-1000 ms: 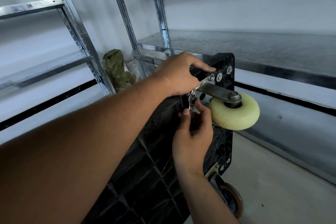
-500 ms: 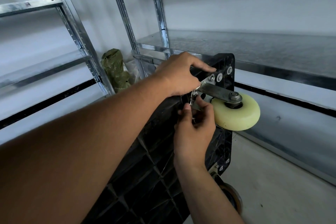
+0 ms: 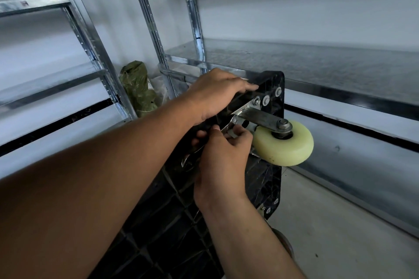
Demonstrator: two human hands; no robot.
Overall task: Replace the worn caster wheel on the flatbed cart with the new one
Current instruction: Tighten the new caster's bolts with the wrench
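A black flatbed cart [image 3: 267, 179] stands tipped up with its ribbed underside facing me. At its upper corner a cream caster wheel [image 3: 288, 149] sits in a metal bracket [image 3: 260, 118] bolted to the cart. My left hand [image 3: 217, 93] grips the cart's top edge just left of the bracket. Just below the bracket, my right hand [image 3: 222, 158] holds a metal wrench [image 3: 229, 125], whose head is at the bracket's base plate and whose handle slants down to the left. A darker, brownish caster wheel [image 3: 283, 242] shows at the cart's lower corner, partly hidden by my right forearm.
Galvanised metal shelving surrounds the cart: a shelf [image 3: 317, 61] directly behind it and an upright [image 3: 90, 47] at the left. A green bag [image 3: 138, 90] sits in the corner between the racks. Grey floor [image 3: 340, 222] lies to the right.
My right hand has swung the wrench from nearly upright to slanting, its handle now pointing down-left. My left hand and the cart have stayed put.
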